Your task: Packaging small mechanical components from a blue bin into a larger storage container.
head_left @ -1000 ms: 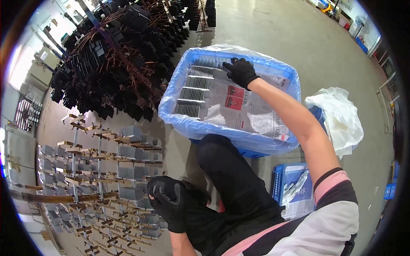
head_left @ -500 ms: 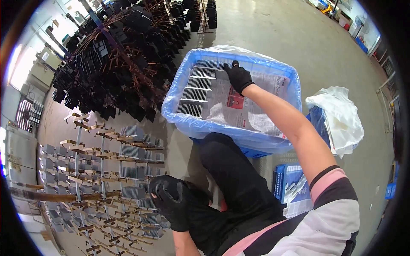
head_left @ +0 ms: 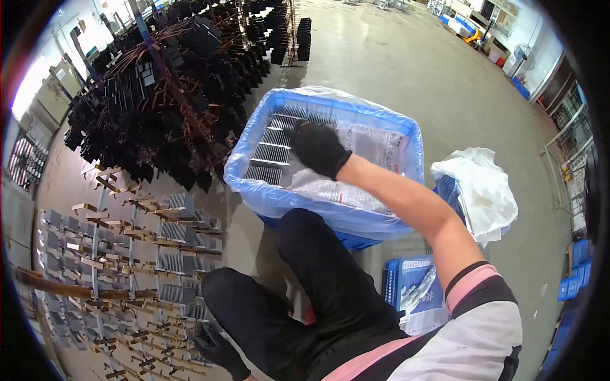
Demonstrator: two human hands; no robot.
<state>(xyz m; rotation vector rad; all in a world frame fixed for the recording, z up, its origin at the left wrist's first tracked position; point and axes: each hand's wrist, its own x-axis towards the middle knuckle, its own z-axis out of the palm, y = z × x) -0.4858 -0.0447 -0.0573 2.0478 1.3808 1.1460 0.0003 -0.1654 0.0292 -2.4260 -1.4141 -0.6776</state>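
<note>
Black parts [head_left: 206, 35] left, fan [head_left: 522, 52] and blue bins [head_left: 581, 253] right

Over my feed, I'm seeing glare whitening the left window [head_left: 35, 79], sheen brightening the floor [head_left: 381, 57], shadow falling beside the blue crate [head_left: 416, 143], and edges curving into black.

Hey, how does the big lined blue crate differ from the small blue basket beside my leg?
The lined crate looks larger than the small basket. The crate holds rows of thin grey plates and printed paper; the basket holds whitish items, too unclear to name. Your right hand is over the crate, while no hand is at the basket. Both are blue and open-topped.
</note>
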